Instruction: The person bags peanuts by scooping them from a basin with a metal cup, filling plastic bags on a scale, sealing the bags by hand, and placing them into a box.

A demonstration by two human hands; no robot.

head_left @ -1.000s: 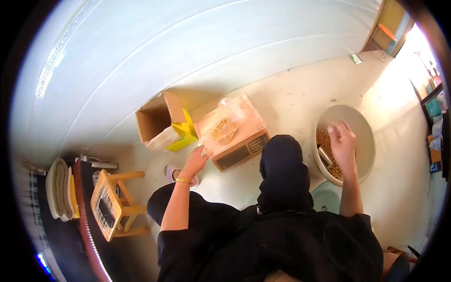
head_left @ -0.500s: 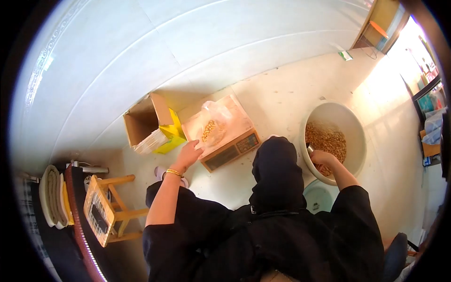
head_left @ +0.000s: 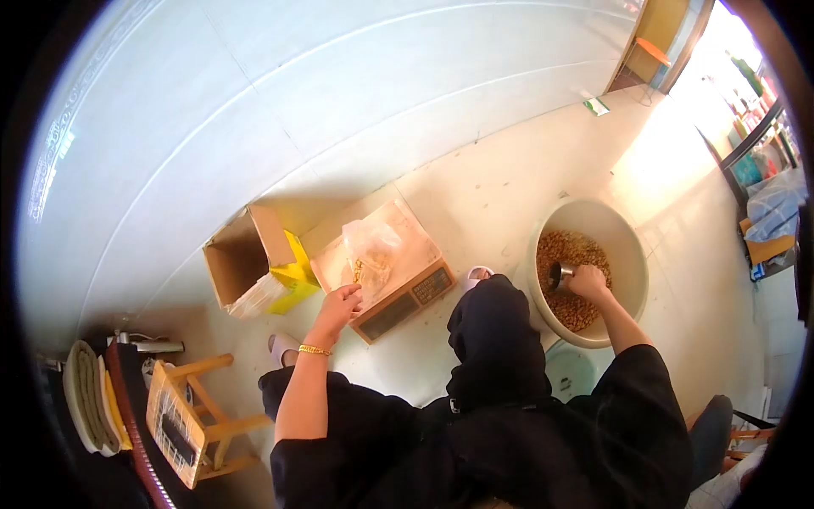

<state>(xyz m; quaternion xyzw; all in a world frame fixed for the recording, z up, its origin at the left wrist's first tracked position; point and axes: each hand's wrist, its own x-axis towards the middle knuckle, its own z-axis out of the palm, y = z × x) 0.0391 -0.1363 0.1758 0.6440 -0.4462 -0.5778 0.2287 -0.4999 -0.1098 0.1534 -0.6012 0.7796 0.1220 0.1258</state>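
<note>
In the big pale tub (head_left: 634, 263), my right hand (head_left: 588, 283) is closed round a metal scoop (head_left: 557, 274) over the brown nuts or kernels (head_left: 580, 315). My left hand (head_left: 341, 307) is at the near left edge of a cardboard box (head_left: 394, 310), beside a clear plastic bag (head_left: 371, 246) lying on top. Some yellowish pieces (head_left: 358, 271) show in the bag. The left fingers are bent and close together; whether they pinch the bag is too small to tell.
An open carton (head_left: 240, 259) with a yellow side stands left of the box. A wooden stool (head_left: 182, 424) is at the lower left. A green basin (head_left: 570, 371) sits below the tub. Part of another person (head_left: 710, 437) shows at the lower right.
My right hand, loose above the tub one second ago, has gone down and taken hold of the scoop, now lifted a little. My left hand has come nearer the bag. The view has shifted.
</note>
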